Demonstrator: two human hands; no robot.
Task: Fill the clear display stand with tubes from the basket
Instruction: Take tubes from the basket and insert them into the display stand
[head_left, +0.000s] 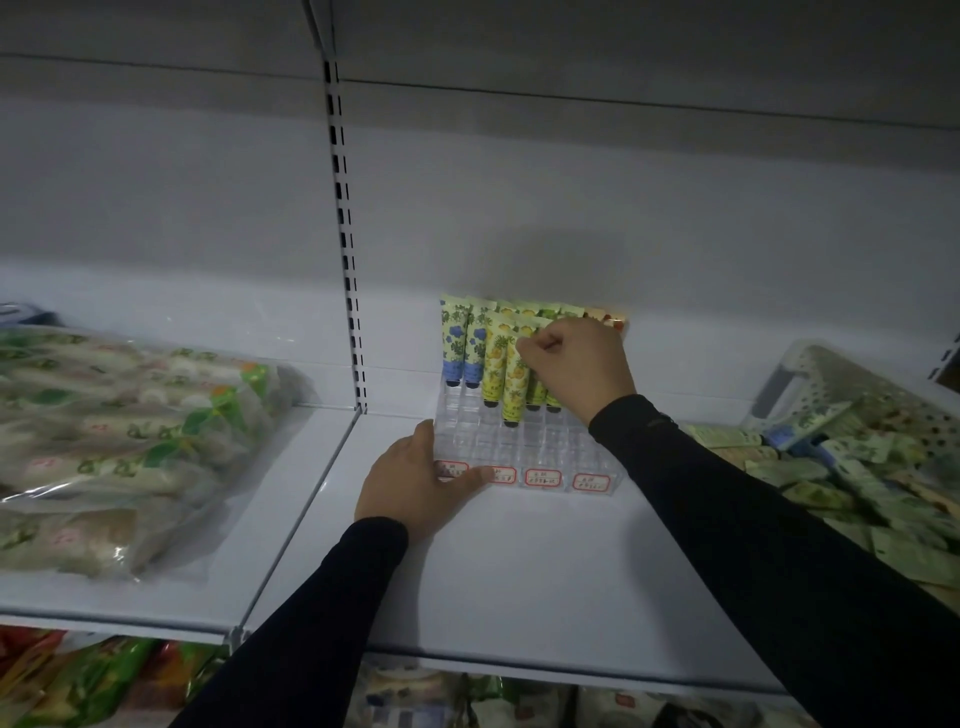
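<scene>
Right hand (571, 366) pinched a yellow tube (515, 382) standing in the clear display stand (524, 441) on the shelf (519, 571). Left hand (415, 480) lay spread flat against the stand's front left corner; the basket (831, 384) sat right.

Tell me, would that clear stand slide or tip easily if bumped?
Probably slides: the stand looks like thin light plastic on a smooth shelf, and the left hand braces it. Upright tubes at the back may make it top-heavy.
</scene>
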